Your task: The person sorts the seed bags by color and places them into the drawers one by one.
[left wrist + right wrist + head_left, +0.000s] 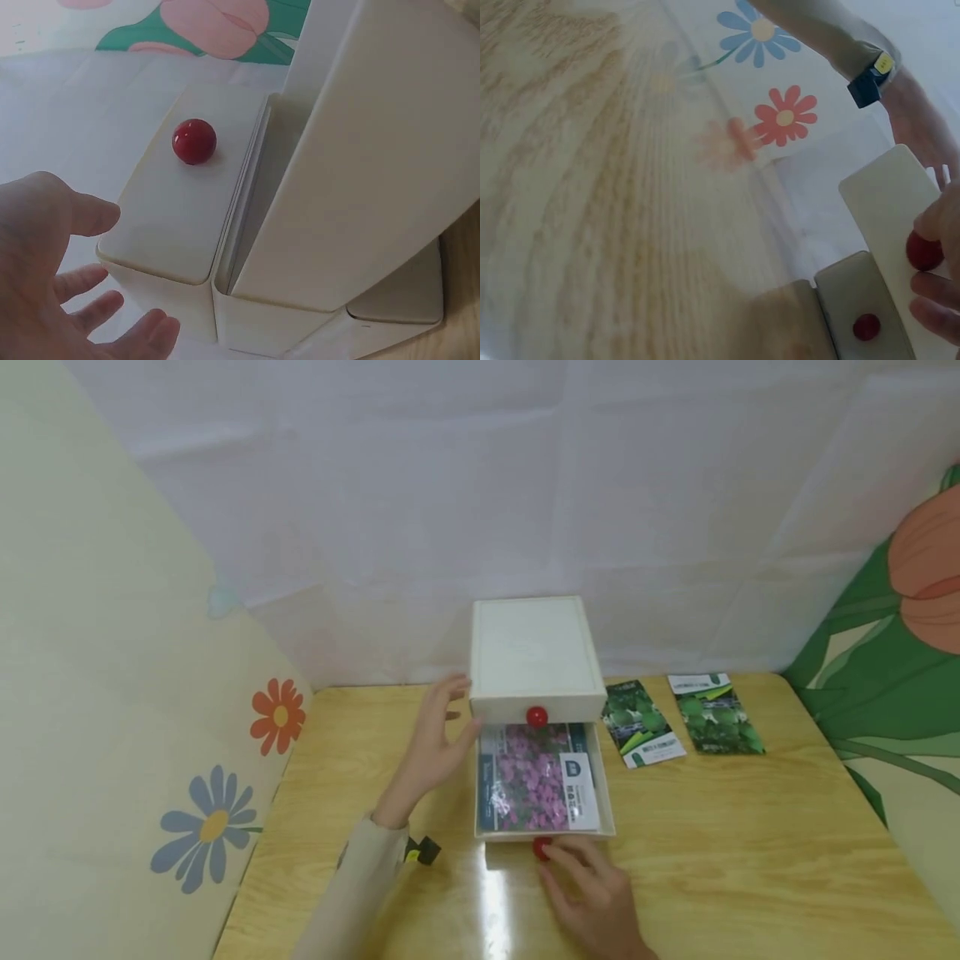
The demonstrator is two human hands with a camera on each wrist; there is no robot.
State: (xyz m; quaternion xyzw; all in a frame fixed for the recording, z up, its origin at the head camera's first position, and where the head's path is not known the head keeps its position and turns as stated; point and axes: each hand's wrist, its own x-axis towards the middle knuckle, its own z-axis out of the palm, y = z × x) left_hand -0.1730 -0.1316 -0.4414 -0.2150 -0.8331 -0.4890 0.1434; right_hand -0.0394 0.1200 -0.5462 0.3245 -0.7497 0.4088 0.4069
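Note:
A small white drawer cabinet stands against the back of the table. Its middle drawer is pulled out, and packets with pink flowers lie inside. My right hand pinches that drawer's red knob between thumb and fingers. At the cabinet's left side is my left hand, fingers loosely spread, with fingertips right at the edge of the upper drawer. The upper drawer is closed and has its own red knob. Below the pulled-out one, a lower drawer is closed.
Two green leafy packets lie on the wooden table, right of the cabinet. A white cloth hangs behind. Flower-painted panels border the left and right sides. A dark wrist camera sits on the left forearm.

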